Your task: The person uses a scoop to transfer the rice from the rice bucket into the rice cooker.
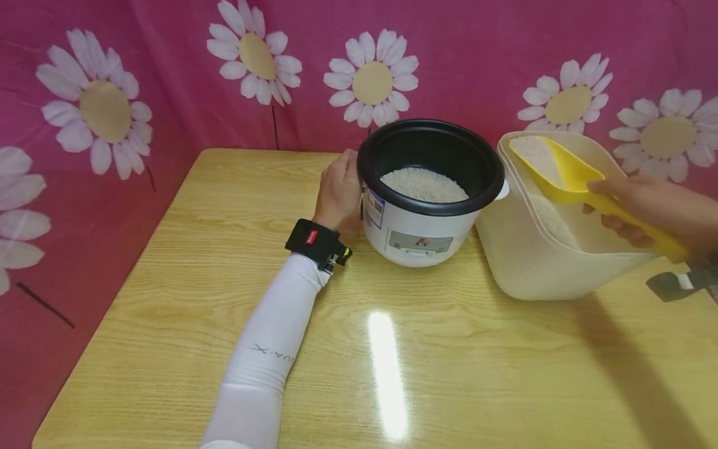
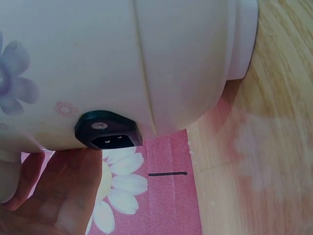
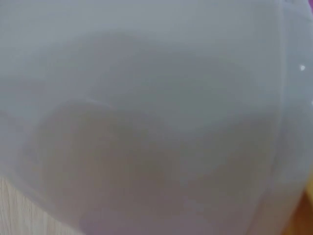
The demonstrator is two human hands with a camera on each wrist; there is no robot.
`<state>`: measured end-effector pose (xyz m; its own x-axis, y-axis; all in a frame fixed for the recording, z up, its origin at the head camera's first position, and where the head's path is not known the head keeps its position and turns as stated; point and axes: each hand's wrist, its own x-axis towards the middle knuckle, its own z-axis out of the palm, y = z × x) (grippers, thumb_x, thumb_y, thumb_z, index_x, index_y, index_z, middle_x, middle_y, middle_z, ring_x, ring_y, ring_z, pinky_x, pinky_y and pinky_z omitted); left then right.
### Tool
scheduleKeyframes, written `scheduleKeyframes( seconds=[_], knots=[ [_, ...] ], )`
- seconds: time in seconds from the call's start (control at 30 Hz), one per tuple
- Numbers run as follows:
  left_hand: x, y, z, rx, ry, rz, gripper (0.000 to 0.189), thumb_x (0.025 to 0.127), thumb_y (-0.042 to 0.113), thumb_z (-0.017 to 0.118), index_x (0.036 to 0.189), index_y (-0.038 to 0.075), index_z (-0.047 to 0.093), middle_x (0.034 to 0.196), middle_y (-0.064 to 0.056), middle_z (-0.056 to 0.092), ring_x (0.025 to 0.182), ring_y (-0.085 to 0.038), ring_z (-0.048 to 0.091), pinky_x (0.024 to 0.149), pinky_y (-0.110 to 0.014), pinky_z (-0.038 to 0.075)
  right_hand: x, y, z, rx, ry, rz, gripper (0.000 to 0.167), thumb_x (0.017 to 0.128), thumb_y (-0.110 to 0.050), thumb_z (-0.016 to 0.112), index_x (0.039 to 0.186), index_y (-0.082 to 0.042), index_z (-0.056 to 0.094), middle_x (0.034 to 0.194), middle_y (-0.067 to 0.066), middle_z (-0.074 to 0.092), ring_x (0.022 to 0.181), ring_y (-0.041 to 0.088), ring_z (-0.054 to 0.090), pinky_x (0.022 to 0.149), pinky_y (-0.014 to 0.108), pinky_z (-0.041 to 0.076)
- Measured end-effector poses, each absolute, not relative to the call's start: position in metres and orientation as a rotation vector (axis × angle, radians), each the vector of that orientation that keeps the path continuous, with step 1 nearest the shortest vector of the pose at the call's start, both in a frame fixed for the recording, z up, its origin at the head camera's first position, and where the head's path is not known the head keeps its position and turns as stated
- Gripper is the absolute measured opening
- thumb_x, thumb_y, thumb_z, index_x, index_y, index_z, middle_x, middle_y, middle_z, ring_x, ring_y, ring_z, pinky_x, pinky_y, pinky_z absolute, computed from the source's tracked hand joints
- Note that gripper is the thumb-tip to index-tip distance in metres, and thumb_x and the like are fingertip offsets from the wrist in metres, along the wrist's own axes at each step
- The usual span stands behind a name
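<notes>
Left hand (image 1: 339, 190) grips the side of a white rice cooker (image 1: 404, 226), fingers curled in against it just below the rim; the fingertips are hidden. Cooker stands directly to the right of these fingers, upright, black inner pot (image 1: 392, 153) open, a mound of white rice (image 1: 424, 185) inside. Left wrist view: dark power socket (image 2: 108, 134) just beside the fingers.

Right hand (image 1: 662, 198) wraps closed round the handle of a yellow scoop (image 1: 573, 169). Scoop's bowl lies ahead and left of these fingers, heaped with rice, over a pale bin (image 1: 521, 259). Bin stands below the fingers, beside the cooker, rice visible inside. Right wrist view: blurred, mostly a translucent pale surface. Wooden table (image 1: 224, 249) under both vessels.
</notes>
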<state>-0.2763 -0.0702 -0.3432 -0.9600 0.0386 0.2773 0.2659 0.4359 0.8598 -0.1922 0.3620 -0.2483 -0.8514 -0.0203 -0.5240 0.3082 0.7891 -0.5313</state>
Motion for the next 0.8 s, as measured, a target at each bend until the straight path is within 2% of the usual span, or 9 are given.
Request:
scheduleKeyframes(
  seconds=[0.33, 0.57, 0.8],
  knots=[
    [-0.2772, -0.0726, -0.3424, -0.265, -2.459, -1.551, 0.041, 0.112, 0.033, 0.029, 0.111, 0.005, 0.060, 0.094, -0.011, 0.057, 0.095, -0.026, 0.057, 0.081, -0.032, 0.042, -0.1946, 0.3635, -0.2506, 0.207, 2.455, -0.908, 0.070, 0.103, -0.070, 0.030, 0.131, -0.006, 0.042, 0.075, -0.003, 0.050, 0.056, 0.018, 0.045, 0.051, 0.035, 0.042],
    [-0.2769, -0.0723, -0.3421, -0.273, -2.447, -1.556, 0.041, 0.112, 0.032, 0.029, 0.111, 0.005, 0.060, 0.093, -0.012, 0.058, 0.092, -0.027, 0.058, 0.079, -0.031, 0.042, -0.1937, 0.3663, -0.2511, 0.191, 2.434, -0.985, 0.053, 0.107, -0.062, 0.029, 0.122, -0.014, 0.045, 0.073, -0.005, 0.048, 0.055, 0.019, 0.043, 0.049, 0.038, 0.040],
    [-0.2776, -0.0725, -0.3436, -0.278, -2.452, -1.566, 0.041, 0.112, 0.032, 0.029, 0.110, 0.005, 0.059, 0.092, -0.012, 0.058, 0.092, -0.027, 0.058, 0.078, -0.030, 0.041, -0.1934, 0.3654, -0.2508, 0.199, 2.446, -0.941, 0.061, 0.105, -0.066, 0.028, 0.128, -0.011, 0.043, 0.075, -0.005, 0.049, 0.058, 0.021, 0.044, 0.052, 0.037, 0.042]
  ],
)
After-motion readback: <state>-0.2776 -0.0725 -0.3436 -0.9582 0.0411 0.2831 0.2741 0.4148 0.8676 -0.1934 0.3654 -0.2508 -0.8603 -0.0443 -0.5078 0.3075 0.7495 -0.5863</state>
